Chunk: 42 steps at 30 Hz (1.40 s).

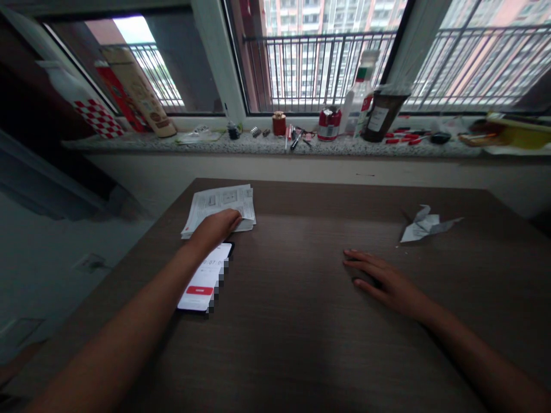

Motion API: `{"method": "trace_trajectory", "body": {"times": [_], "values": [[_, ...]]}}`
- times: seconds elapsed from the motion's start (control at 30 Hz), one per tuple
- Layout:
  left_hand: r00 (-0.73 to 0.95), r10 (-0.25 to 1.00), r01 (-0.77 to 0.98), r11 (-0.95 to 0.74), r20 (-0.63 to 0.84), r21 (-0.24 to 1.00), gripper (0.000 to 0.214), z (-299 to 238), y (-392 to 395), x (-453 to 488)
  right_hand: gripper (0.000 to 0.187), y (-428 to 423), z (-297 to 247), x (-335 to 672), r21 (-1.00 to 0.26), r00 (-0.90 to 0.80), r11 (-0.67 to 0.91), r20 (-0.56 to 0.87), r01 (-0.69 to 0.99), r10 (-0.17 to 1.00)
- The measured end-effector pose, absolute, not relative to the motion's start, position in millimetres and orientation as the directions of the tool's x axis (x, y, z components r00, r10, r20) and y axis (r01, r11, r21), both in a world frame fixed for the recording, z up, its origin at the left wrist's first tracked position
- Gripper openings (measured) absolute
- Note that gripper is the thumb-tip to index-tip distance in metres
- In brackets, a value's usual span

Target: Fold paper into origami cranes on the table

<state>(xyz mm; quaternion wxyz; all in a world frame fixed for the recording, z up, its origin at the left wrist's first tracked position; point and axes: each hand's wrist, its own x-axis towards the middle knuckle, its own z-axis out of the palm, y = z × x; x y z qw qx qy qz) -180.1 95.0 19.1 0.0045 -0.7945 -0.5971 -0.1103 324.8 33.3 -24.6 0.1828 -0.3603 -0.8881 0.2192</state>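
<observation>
At the back left of the table lies a stack of printed paper sheets (219, 201). My left hand (219, 225) reaches over its near right part, with fingers closed in a pinch on a sheet's edge, which looks slightly lifted. A phone (200, 289) with a lit screen and a red button lies below that hand, partly covered by my forearm. My right hand (383, 278) rests palm down on the table, fingers spread, holding nothing. Beyond it, to the right, stands a folded paper crane (424, 225) with printed marks.
The brown table (293, 321) meets the wall under a stone windowsill (258, 144). On the sill stand a red can (329, 123), a clear bottle (359, 94), a dark cup (383, 115), a checkered white vase (86, 103) and small loose items.
</observation>
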Motion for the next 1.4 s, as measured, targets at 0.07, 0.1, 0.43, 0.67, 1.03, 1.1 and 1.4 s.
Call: {"method": "trace_trajectory", "body": {"times": [0.07,0.1,0.43,0.67,1.03,1.1,1.4], "values": [[0.276,0.945,0.952,-0.294,0.176,0.087,0.031,21,92,-178,0.045,33,-24,325,-0.523,-0.674,0.643,0.164,0.56,0.721],[0.285,0.943,0.951,-0.3,0.173,0.073,0.031,22,91,-177,0.045,33,-25,325,-0.522,-0.672,0.641,0.162,0.563,0.722],[0.33,0.925,0.934,-0.348,0.187,0.074,0.03,24,88,-178,0.042,33,-22,322,-0.513,-0.676,0.641,0.15,0.57,0.721],[0.272,0.932,0.929,-0.319,0.238,0.186,0.025,21,97,-187,0.043,34,-25,324,-0.52,-0.67,0.632,0.143,0.575,0.728],[0.245,0.883,0.933,-0.327,0.399,0.151,0.016,28,71,-161,0.045,35,-24,323,-0.539,-0.668,0.629,0.153,0.561,0.728],[0.279,0.86,0.92,-0.366,0.427,0.137,0.017,31,61,-146,0.044,35,-24,323,-0.537,-0.67,0.633,0.159,0.558,0.725],[0.443,0.833,0.775,-0.542,0.331,0.326,0.018,22,15,-66,0.041,39,-21,323,-0.628,-0.589,0.59,0.247,0.507,0.769]]}}
